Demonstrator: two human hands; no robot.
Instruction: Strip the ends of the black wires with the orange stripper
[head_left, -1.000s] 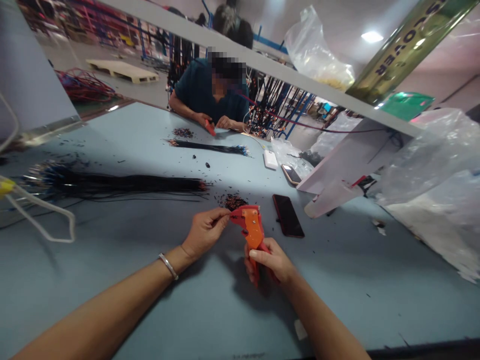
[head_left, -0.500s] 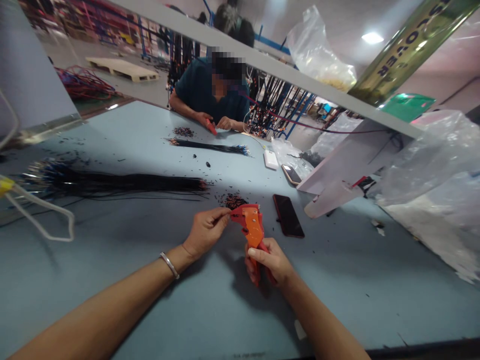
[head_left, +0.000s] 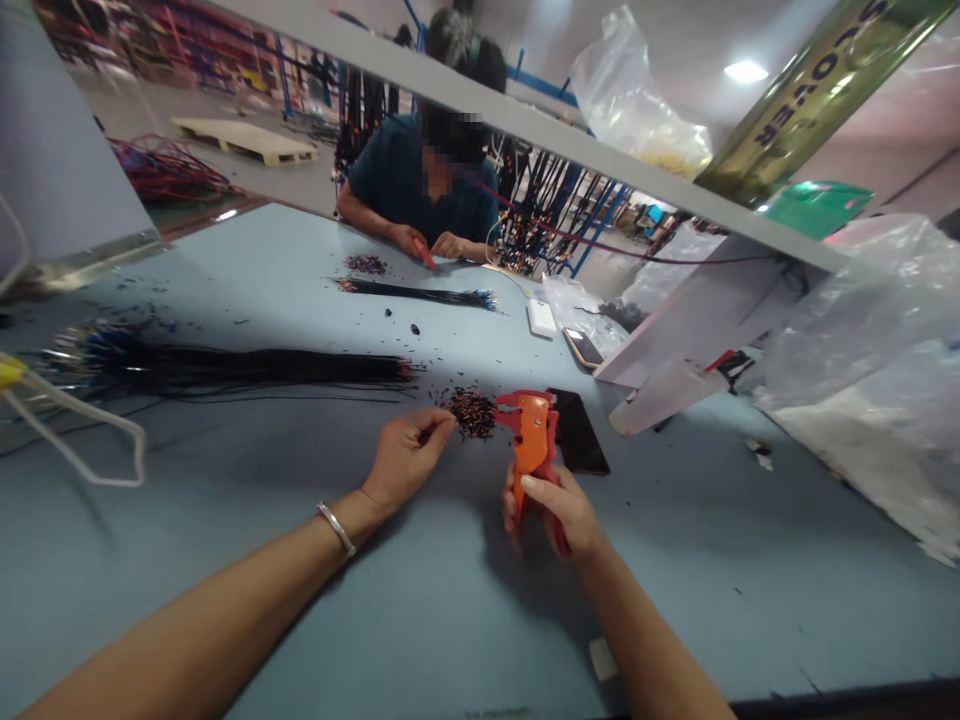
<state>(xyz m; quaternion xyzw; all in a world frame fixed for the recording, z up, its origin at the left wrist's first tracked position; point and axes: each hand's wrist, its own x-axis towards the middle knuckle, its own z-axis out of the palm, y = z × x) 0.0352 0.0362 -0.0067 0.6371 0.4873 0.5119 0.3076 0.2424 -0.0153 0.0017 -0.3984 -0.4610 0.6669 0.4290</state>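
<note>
An orange and red wire stripper (head_left: 534,430) is upright in my right hand (head_left: 559,505), whose fingers wrap round its handles. Its jaws point left and stand a little apart. My left hand (head_left: 409,450) is closed in a pinch to the left of the jaws, clear of them. Whatever lies between its fingertips is too small to make out. Just beyond the pinch is a heap of short black and copper-coloured wire scraps (head_left: 472,412). A long bundle of black wires (head_left: 270,365) lies farther left, with copper-coloured ends towards the heap.
A dark phone (head_left: 581,435) lies behind the stripper. Across the table (head_left: 337,610) a co-worker (head_left: 420,185) holds a red tool (head_left: 424,253) near a smaller wire bundle (head_left: 412,292). A white bent frame (head_left: 90,440) stands at left; plastic bags (head_left: 862,330) fill the right.
My right hand has moved the wire stripper right and slightly up, away from my left hand. The jaws have parted from the left fingertips, uncovering more of the scrap heap.
</note>
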